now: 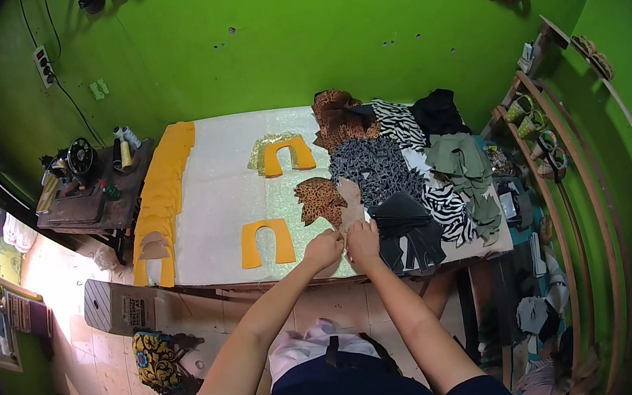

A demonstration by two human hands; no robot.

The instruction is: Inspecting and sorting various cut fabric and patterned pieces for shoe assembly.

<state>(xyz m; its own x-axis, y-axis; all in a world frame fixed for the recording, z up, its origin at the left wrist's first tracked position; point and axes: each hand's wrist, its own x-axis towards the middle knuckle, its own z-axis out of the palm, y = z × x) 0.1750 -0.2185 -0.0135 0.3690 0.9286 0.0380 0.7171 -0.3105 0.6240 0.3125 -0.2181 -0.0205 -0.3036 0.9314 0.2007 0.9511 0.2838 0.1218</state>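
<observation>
My left hand (325, 250) and my right hand (361, 241) are close together at the front edge of the table, fingers pinched. Between them is a thin beige piece of material (349, 197), its upper end pointing away from me. Just beyond my left hand lies a leopard-print piece (320, 200) with a jagged edge. A yellow U-shaped piece (283, 241) lies to the left, and another yellow U-shaped piece (301, 156) rests partly over a gold glittery scrap (266, 153). Black flat pieces (399, 219) are stacked beside my right hand.
Overlapping yellow pieces (161, 185) line the left of the white-covered table (216, 154). Patterned fabrics, including zebra print (398, 120) and olive cloth (458, 168), heap on the right. A sewing machine (80, 157) stands far left; a wooden rack (568, 190) stands right.
</observation>
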